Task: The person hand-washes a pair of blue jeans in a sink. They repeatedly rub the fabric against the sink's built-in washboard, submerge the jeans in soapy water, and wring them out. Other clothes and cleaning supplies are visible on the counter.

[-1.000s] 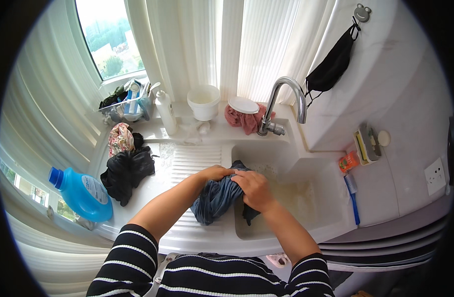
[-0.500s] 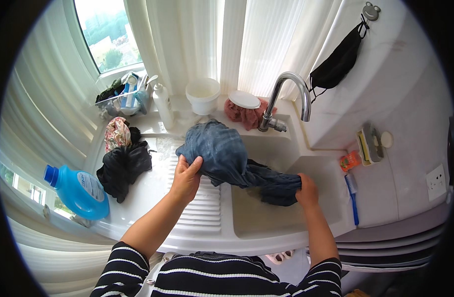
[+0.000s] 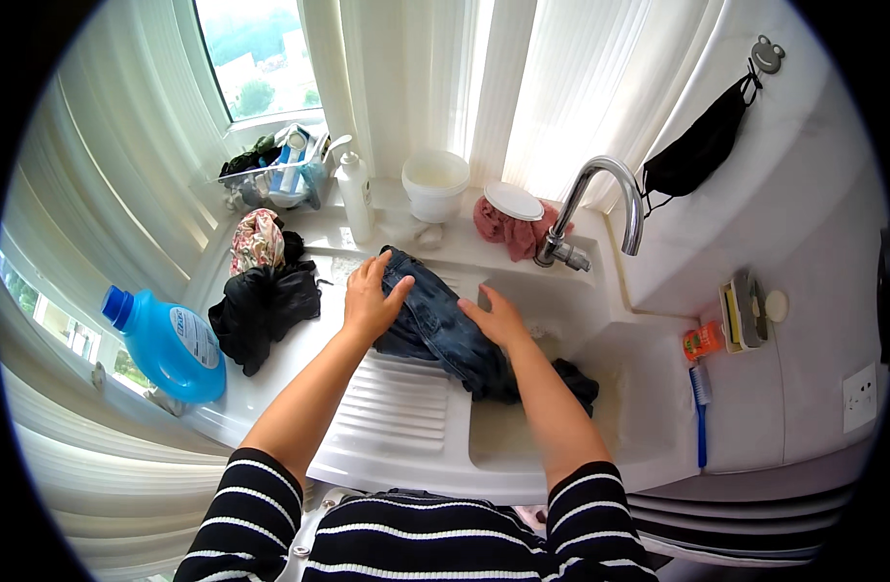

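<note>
A wet, dark blue denim garment (image 3: 443, 328) lies bunched lengthwise across the ribbed washboard (image 3: 392, 403) and over the divider. Its far right end droops into the sink basin (image 3: 634, 427), which has cloudy water at the bottom. My left hand (image 3: 372, 299) rests at the garment's upper left edge, thumb spread from the fingers. Over its right side is my right hand (image 3: 495, 320), thumb and fingers apart. Neither hand grips the cloth. My right forearm hides part of the basin and garment.
Left of the washboard are black clothes (image 3: 261, 315), a floral cloth (image 3: 257, 241) and a blue detergent bottle (image 3: 169, 344). A pump bottle (image 3: 354, 199), white tub (image 3: 435, 184), pink mesh cloth (image 3: 508, 231) and faucet (image 3: 600, 170) stand behind. A blue brush (image 3: 700, 417) lies right.
The garment has gone from being held stretched between both hands to lying on the washboard. My right hand has let go of its right end and moved left; my left hand has loosened too.
</note>
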{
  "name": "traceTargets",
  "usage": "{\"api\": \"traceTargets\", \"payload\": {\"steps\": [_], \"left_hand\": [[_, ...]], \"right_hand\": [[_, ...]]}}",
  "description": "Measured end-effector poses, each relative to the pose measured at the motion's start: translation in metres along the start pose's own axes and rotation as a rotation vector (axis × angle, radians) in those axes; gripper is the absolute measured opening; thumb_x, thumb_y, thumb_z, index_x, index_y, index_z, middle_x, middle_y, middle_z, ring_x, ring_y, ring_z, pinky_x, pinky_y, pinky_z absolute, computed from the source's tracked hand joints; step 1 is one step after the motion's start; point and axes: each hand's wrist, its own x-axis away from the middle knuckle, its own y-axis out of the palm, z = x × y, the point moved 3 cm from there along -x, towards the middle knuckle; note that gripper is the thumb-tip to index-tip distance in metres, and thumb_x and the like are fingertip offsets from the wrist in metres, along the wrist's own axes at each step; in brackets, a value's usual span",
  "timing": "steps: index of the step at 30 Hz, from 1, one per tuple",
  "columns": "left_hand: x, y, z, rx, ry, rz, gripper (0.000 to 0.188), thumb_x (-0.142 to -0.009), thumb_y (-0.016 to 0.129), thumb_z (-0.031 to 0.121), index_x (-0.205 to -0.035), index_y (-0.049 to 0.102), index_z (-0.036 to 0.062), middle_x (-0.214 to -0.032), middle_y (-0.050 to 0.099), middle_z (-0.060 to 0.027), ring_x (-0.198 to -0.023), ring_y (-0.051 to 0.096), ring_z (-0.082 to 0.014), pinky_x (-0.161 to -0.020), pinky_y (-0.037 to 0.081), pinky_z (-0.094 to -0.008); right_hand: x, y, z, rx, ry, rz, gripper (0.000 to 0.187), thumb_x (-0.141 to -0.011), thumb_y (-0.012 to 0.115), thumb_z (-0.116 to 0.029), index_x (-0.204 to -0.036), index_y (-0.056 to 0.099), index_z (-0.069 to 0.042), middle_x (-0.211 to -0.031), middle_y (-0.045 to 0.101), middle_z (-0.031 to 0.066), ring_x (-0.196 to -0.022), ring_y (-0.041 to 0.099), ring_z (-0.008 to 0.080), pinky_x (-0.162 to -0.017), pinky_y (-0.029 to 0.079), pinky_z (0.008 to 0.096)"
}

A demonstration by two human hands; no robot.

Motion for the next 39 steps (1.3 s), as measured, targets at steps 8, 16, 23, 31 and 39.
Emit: {"api": "traceTargets", "payload": {"steps": [8,16,23,31,39], "left_hand": [[-0.013,-0.006,0.003,-0.147,-0.275,-0.267,0.073,-0.086,0.059,0.063,-0.145,0.045,0.0236,-0.152,0.032,-0.0236,-0.141,0.025,-0.0459,-0.103,0.025,-0.0718],[0.080,-0.031,-0.009,0.321,0.032,-0.197,0.033,-0.076,0.073,0.015,-0.105,0.061,0.0036,-0.113,0.057,-0.0165,-0.105,0.057,-0.0346,-0.088,0.048,-0.0392],[0.070,-0.011,-0.046,0.735,-0.513,0.072,0.021,-0.082,0.071,0.010,-0.099,0.062,0.0012,-0.090,0.065,-0.0075,-0.079,0.060,-0.0179,-0.072,0.049,-0.0303],[0.069,-0.054,0.026,1.106,-0.400,0.410,0.018,-0.089,0.068,0.005,-0.102,0.055,0.0064,-0.097,0.057,-0.0020,-0.087,0.053,-0.0105,-0.079,0.044,-0.0250],[0.131,-0.049,0.037,0.389,0.209,-0.198,0.008,-0.069,0.071,0.008,-0.072,0.066,0.0036,-0.081,0.065,-0.0128,-0.078,0.064,-0.0285,-0.069,0.050,-0.0357]], "right_hand": [[0.063,0.070,-0.095,0.292,-0.564,-0.108,0.053,-0.076,0.067,-0.008,-0.128,0.057,-0.010,-0.109,0.061,0.0142,-0.108,0.057,0.0330,-0.094,0.045,0.0430],[0.097,0.002,0.038,-0.135,-0.357,0.061,0.067,-0.076,0.077,-0.029,-0.135,0.054,-0.009,-0.140,0.049,0.0192,-0.129,0.046,0.0348,-0.110,0.032,0.0412],[0.083,0.026,0.088,-0.293,0.098,-0.231,0.051,-0.074,0.075,-0.015,-0.122,0.062,-0.001,-0.119,0.063,0.0109,-0.105,0.059,0.0229,-0.094,0.044,0.0326],[0.075,-0.031,-0.046,-1.035,0.165,0.291,0.028,-0.078,0.069,-0.004,-0.103,0.061,0.005,-0.094,0.066,0.0079,-0.081,0.061,0.0161,-0.075,0.048,0.0274],[0.074,-0.002,-0.070,-0.126,-0.113,-0.077,0.046,-0.075,0.079,-0.045,-0.097,0.073,-0.005,-0.075,0.070,0.0109,-0.070,0.065,0.0196,-0.070,0.051,0.0325]]}}
